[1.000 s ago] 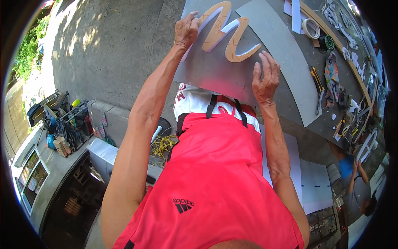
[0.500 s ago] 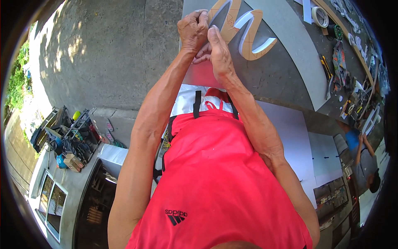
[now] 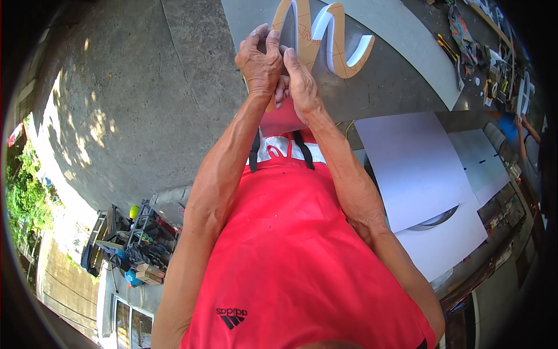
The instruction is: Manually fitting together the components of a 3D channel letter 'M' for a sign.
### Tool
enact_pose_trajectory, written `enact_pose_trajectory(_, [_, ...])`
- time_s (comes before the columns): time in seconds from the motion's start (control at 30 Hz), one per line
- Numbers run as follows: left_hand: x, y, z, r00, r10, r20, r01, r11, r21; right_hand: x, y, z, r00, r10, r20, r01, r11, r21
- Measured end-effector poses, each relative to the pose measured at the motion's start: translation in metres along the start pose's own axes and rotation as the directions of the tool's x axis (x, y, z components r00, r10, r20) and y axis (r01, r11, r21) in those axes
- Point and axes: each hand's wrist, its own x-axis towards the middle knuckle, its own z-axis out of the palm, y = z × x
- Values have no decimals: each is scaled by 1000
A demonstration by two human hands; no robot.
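Observation:
A curved letter-shaped piece (image 3: 305, 32) with a brown face, red marker lines and white side walls lies on the grey worktable (image 3: 378, 81) ahead of me. My left hand (image 3: 260, 67) is bent around its left stroke, thumb and fingers closed at the edge. Close beside it, my right hand (image 3: 302, 87) has its thumb raised along the piece and its other fingers curled in toward the left hand. Both palms hide the lower part of the stroke; a bit of brown shows below the left wrist. Anything small between the fingertips cannot be made out.
A large pale curved sheet (image 3: 418, 58) lies on the table at right, near yellow-handled cutters (image 3: 447, 49) and scattered tools. White panels (image 3: 412, 168) stand to my right. Another person (image 3: 526, 145) is at far right. A loaded rack (image 3: 136, 244) stands at lower left.
Both hands have come lower along the letter piece, toward my body. The left fingers have loosened from a tight fist to a wider bend. My view has turned slightly.

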Motion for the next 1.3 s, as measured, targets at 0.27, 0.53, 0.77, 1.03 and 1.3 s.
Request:
enact_pose_trajectory(0.27, [4,1,-1,969,227,101,-245,938,245,-30,-12,-11,895,-397,-204,247,820,-517])
enact_pose_trajectory(0.53, [2,9,-4,970,205,131,-233,936,265,-22,-39,-118,550,-762,-342,125,480,-868])
enact_pose_trajectory(0.77, [3,6,-5,974,179,141,-212,937,276,-4,-18,-161,808,-165,-565,143,986,-83])
enact_pose_trajectory(1.03, [3,9,-5,977,129,171,-176,939,295,5,-30,-160,831,-191,-522,33,954,-297])
enact_pose_trajectory(1.3, [2,11,-7,972,125,200,-184,932,312,4,-35,-161,829,-258,-496,32,907,-419])
